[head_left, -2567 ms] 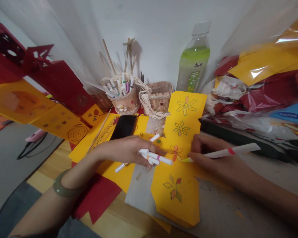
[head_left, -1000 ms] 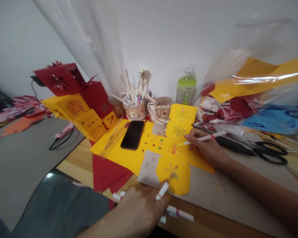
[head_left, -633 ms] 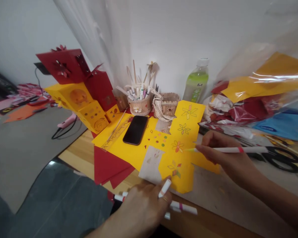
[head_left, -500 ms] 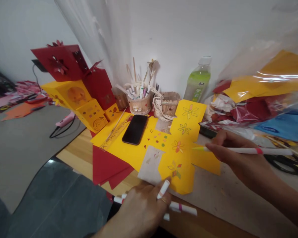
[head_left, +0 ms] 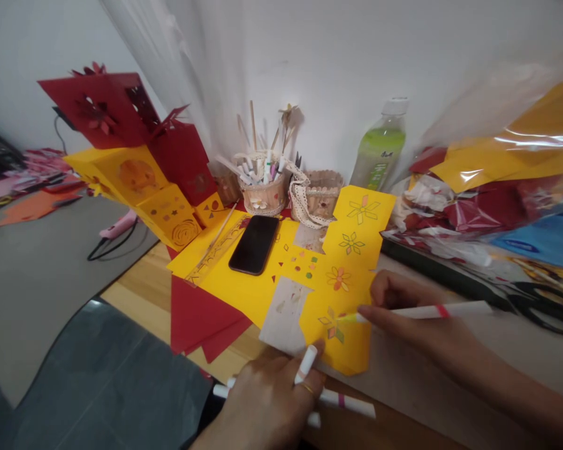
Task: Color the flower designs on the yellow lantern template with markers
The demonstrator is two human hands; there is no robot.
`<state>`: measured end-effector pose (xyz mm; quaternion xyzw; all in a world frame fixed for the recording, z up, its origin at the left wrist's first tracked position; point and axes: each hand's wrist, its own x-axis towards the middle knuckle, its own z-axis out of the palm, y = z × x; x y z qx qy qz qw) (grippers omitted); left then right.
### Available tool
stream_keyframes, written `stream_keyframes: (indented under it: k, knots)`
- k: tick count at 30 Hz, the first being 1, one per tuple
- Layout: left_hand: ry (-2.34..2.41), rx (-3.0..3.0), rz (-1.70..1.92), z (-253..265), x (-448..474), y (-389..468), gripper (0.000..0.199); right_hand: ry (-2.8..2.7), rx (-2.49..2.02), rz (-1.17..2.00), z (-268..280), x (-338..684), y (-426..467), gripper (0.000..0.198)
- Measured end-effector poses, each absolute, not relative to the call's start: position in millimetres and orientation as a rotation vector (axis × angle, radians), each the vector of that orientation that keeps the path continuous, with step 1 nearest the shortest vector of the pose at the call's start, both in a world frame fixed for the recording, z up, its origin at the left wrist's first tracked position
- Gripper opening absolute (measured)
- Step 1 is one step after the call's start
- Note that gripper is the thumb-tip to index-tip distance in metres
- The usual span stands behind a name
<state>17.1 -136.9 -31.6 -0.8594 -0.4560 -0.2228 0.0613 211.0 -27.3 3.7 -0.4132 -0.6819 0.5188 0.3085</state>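
In my right hand (head_left: 417, 319), closed in a pinch, is a white marker (head_left: 466, 309) with a red-pink band and a yellowish tip. The tip meets the partly coloured lowest flower drawing (head_left: 331, 325) on a yellow cut-out sheet (head_left: 356, 353). Three more flower drawings run up the sheet above it. At its near edge my left hand (head_left: 269, 397) is closed around several white markers (head_left: 349, 402); a capped end pokes up between the fingers. The fingertips lie by the paper's lower edge, partly hidden.
A black phone (head_left: 254, 245) lies on the paper. Behind stand a basket of pens (head_left: 264, 197), a lace-trimmed basket (head_left: 316, 194) and a green-labelled bottle (head_left: 380, 150). Red and yellow paper boxes (head_left: 181, 165) rise at left. Black scissors (head_left: 547, 306) and a plastic bag (head_left: 492, 169) are at right.
My right hand has moved left and down with the marker, from beside the third flower to the lowest one. The left hand stays nearly still. The view has shifted slightly.
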Motion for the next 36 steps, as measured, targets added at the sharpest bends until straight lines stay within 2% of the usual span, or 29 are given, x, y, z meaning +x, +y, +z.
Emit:
stream_keyframes:
  k: [6, 14, 24, 36]
  knots:
    - [-1.346, -2.496, -0.702, -35, 18, -134, 0.022, -1.752, -1.159, 1.424, -14, 201, -33, 0.029]
    - [-1.365, -2.443, -0.704, -36, 18, -134, 0.028, -1.712, -1.252, 1.272, -10, 206, -34, 0.031]
    - [-1.370, -2.468, -0.672, -35, 16, -135, 0.030, -1.849, -1.140, 1.360, -15, 202, -33, 0.025]
    - [-1.388, -2.459, -0.705, -37, 18, -134, 0.033, -1.955, -1.167, 1.276, -15, 198, -33, 0.026]
